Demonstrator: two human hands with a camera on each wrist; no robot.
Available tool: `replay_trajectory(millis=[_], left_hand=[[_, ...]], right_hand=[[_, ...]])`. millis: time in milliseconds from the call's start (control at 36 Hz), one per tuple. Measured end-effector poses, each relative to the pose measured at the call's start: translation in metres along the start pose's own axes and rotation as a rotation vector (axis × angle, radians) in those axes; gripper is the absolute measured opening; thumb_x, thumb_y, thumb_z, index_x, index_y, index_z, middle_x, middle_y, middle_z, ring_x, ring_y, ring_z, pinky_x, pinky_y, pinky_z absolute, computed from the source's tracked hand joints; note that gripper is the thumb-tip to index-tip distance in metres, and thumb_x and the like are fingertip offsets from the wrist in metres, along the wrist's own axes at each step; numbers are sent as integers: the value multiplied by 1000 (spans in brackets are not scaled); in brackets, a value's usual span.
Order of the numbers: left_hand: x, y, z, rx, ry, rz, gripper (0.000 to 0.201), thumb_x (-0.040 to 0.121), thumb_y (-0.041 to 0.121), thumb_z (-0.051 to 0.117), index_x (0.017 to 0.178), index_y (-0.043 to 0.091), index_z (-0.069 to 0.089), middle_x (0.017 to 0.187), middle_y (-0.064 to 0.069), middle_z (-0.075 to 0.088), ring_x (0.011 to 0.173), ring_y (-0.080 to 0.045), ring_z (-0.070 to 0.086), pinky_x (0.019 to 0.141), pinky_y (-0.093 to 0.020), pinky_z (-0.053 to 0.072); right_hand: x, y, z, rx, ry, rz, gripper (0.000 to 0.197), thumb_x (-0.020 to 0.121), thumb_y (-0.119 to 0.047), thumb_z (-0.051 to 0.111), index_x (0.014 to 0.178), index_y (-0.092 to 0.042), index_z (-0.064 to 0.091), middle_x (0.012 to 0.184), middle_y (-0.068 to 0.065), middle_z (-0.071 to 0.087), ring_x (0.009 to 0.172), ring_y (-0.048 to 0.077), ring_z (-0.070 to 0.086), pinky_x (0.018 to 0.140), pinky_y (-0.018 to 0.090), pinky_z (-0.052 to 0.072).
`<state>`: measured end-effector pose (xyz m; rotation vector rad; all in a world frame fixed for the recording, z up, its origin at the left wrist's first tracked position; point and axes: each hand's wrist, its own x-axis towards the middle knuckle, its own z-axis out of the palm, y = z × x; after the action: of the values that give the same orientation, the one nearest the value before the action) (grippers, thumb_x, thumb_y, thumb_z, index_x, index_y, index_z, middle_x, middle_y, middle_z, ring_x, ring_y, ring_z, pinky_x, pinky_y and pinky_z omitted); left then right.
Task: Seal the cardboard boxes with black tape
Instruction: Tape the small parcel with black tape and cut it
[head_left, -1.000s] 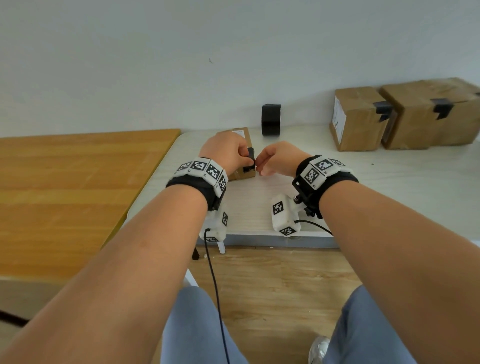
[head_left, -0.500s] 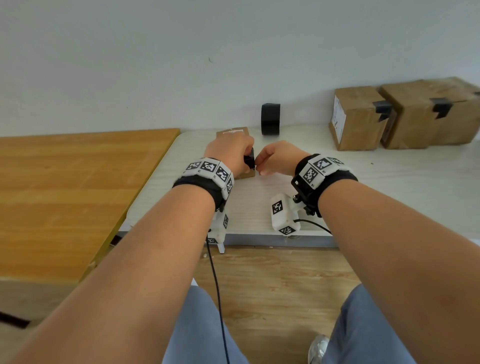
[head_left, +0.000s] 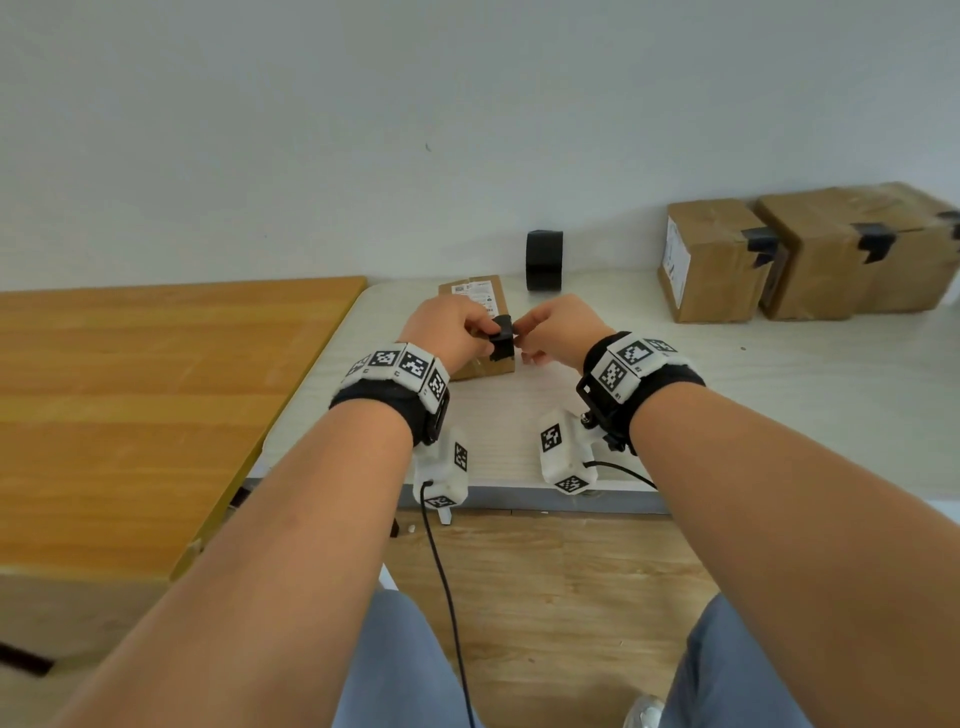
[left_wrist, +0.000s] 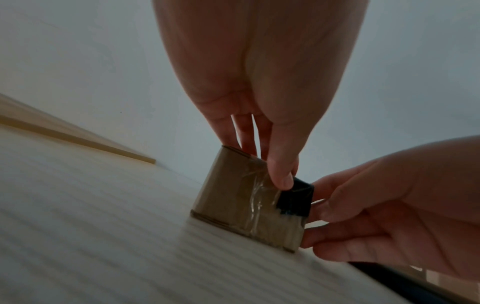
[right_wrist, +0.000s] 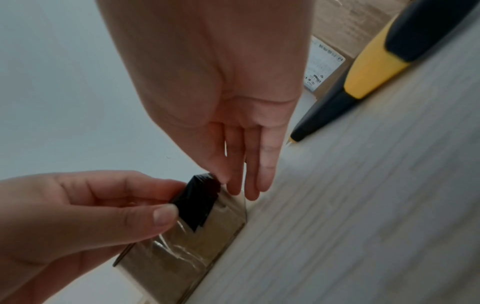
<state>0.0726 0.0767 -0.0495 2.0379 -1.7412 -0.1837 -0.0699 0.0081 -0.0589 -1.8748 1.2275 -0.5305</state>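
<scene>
A small flat cardboard box lies on the white table, partly under my hands. A short black tape piece is folded over its near right corner. My left hand pinches the tape piece against the box edge, thumb on the front face and fingers on top. My right hand touches the box's right side and the tape's end with its fingertips. The black tape roll stands upright by the wall behind the box.
Two larger cardboard boxes with black tape on them sit at the back right against the wall. A yellow and black utility knife lies right of my right hand. A wooden table adjoins on the left.
My left hand has slid back along the box, baring more of its labelled top. The tape now lies down over the corner, with both hands still at it.
</scene>
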Motion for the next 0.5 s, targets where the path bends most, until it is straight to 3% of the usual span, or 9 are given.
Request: replay_trajectory(millis=[139,306,417,500], left_hand=[[-1,2,-3,15,-21,15,28,84,19,68,111,24,71,114,0,66,108,-18,58,90,-23,39],[-2,7,-8,121,-75,51,29,91,21,60,119,22,67,118,-4,66,109,-22,57,93,-25,39],[-3,9,-11,111,-85,17,29,91,23,61,119,23,67,122,-3,64,113,-22,56,97,-27,40],[-5,8,-13,37,-62,-8,27,91,19,59,115,25,70,122,0,65,115,-20,55,100,-27,40]], right_hand=[[4,-3,4,-22,15,2,31,92,2,50,110,-10,72,106,10,71,100,22,68,91,36,55],[5,-4,6,-117,-33,-20,40,90,6,40,110,-8,71,116,14,67,107,27,64,94,41,53],[5,-8,4,-115,-80,3,35,94,2,45,117,-10,67,115,11,67,107,25,64,96,38,52],[9,-8,0,11,-36,44,25,92,-5,54,114,-7,67,108,11,68,102,25,67,91,36,55]])
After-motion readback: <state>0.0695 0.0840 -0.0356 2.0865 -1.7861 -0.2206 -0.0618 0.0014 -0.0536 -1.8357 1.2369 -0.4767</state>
